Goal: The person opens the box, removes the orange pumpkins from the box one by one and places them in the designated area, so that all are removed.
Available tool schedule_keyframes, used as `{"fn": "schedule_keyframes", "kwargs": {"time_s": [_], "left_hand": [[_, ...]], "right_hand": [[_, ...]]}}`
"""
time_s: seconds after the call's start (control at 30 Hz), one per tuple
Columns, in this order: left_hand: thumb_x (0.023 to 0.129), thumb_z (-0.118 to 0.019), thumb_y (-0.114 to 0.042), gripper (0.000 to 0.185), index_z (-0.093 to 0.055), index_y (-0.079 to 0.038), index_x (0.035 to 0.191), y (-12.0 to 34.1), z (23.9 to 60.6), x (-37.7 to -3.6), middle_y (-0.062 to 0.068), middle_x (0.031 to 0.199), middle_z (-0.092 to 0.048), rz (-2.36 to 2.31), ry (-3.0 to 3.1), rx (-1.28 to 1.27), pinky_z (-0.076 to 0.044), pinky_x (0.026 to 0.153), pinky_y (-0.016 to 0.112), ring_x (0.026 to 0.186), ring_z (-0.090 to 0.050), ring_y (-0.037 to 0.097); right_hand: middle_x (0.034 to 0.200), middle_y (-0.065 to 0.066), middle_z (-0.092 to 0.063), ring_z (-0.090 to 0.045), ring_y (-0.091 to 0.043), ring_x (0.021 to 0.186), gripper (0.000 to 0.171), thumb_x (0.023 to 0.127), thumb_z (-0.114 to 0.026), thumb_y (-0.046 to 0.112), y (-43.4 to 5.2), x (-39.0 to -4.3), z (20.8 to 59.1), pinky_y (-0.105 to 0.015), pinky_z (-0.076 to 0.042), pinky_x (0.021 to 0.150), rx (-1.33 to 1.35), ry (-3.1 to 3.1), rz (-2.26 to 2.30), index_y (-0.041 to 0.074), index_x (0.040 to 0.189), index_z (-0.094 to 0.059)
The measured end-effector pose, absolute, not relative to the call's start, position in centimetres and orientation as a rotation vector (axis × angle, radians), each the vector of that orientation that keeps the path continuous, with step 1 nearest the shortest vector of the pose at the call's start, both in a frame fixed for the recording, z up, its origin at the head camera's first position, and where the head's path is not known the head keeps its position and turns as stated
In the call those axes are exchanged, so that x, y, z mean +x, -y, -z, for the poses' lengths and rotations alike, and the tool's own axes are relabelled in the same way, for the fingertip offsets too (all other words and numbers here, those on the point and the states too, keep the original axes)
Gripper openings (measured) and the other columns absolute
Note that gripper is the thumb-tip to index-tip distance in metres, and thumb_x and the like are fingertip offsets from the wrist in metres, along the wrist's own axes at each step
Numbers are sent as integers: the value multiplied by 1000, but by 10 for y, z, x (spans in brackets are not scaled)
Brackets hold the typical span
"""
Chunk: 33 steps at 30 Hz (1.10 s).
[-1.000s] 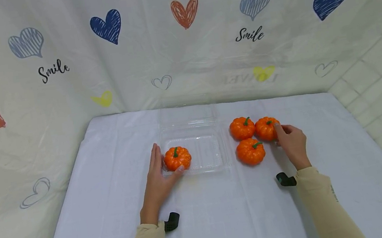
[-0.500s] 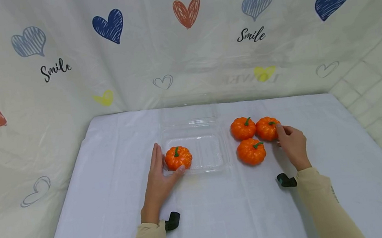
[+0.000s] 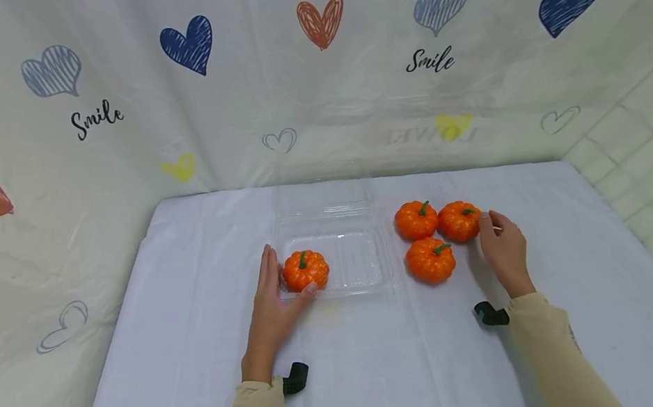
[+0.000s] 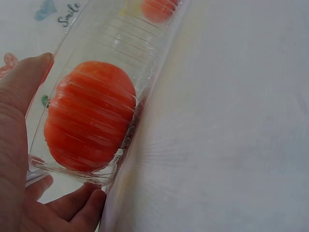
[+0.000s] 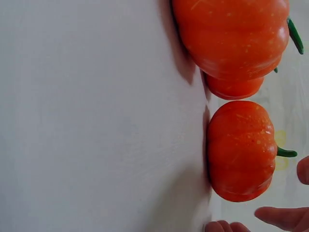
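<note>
While bracing the clear tray [image 3: 369, 274] with straight left hand [image 3: 268, 307] fingers, reaches relaxed right hand [image 3: 506, 248] beside the rightmost pumpkin [image 3: 459, 221], gripping nothing. One pumpkin in tray [image 3: 305, 270]; three loose on the cloth [image 3: 389, 370], left to load.

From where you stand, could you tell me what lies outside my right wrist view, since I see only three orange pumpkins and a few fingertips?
Observer: A fourth pumpkin sits inside a clear plastic container, left of your group of three.
Operator: Thank you. Is anything holding that container?
Observer: Yes, the left hand rests against its left side, the thumb touching its front edge.
Operator: And where is the right hand relative to my pumpkins?
Observer: The right hand sits just right of the far right pumpkin, fingers beside it; it does not grip it.
</note>
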State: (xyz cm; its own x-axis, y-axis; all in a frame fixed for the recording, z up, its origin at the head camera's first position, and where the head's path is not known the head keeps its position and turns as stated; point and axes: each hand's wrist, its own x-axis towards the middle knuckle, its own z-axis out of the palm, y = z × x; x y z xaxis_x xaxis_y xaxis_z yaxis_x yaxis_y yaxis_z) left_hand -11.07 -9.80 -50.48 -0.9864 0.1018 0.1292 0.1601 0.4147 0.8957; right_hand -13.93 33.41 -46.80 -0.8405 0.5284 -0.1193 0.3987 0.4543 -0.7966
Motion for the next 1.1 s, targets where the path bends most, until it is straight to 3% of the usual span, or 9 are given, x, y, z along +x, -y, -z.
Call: {"fn": "schedule_keyframes", "kwargs": {"time_s": [0.17, 0.43, 0.67, 0.73, 0.93, 1.1], "left_hand": [[93, -79, -56, 111, -16, -13, 173, 98, 505, -111, -9, 179, -7, 1652, 2594, -252, -36, 122, 49, 154, -40, 33], [93, -78, -57, 111, -16, -14, 173, 99, 505, -111, -9, 178, -7, 1642, 2598, -244, -37, 121, 49, 154, -40, 33], [93, -78, -58, 112, -15, -15, 174, 99, 505, -111, -10, 178, -6, 1656, 2604, -235, -36, 121, 49, 154, -39, 32], [93, -78, -58, 112, -15, -15, 174, 99, 505, -111, -10, 178, -6, 1656, 2605, -236, -36, 122, 48, 154, -39, 32], [93, -79, -57, 111, -15, -14, 173, 99, 506, -112, -7, 179, -6, 1659, 2595, -251, -36, 122, 49, 155, -38, 32], [93, -78, -59, 111, -16, -13, 173, 99, 507, -112, -7, 179, -7, 1651, 2595, -253, -36, 121, 50, 154, -39, 33]], "right_hand": [[176, -14, -22, -27, -36, 159, 77, 112, -34, 56, -332, -133, 461, -55, -31, 125, -754, 2463, -1422, 11, 172, -20], [178, 0, -17, -21, -26, 161, 72, 113, -39, 52, -318, -128, 438, -47, -26, 128, -557, 2394, -1455, 18, 174, -18], [179, 2, -12, -13, -20, 164, 69, 114, -43, 42, -300, -126, 422, -44, -21, 129, -365, 2371, -1510, 17, 173, -19], [179, 2, -11, -13, -22, 164, 69, 114, -44, 42, -295, -126, 420, -44, -22, 129, -331, 2375, -1522, 18, 173, -19], [179, 3, -6, -34, -33, 156, 67, 114, -46, 39, -279, -125, 417, -43, -31, 125, -256, 2392, -1578, 20, 173, -21], [179, 3, -12, -21, -26, 162, 67, 113, -49, 37, -262, -125, 415, -49, -25, 128, -169, 2427, -1566, 17, 172, -25]]}}
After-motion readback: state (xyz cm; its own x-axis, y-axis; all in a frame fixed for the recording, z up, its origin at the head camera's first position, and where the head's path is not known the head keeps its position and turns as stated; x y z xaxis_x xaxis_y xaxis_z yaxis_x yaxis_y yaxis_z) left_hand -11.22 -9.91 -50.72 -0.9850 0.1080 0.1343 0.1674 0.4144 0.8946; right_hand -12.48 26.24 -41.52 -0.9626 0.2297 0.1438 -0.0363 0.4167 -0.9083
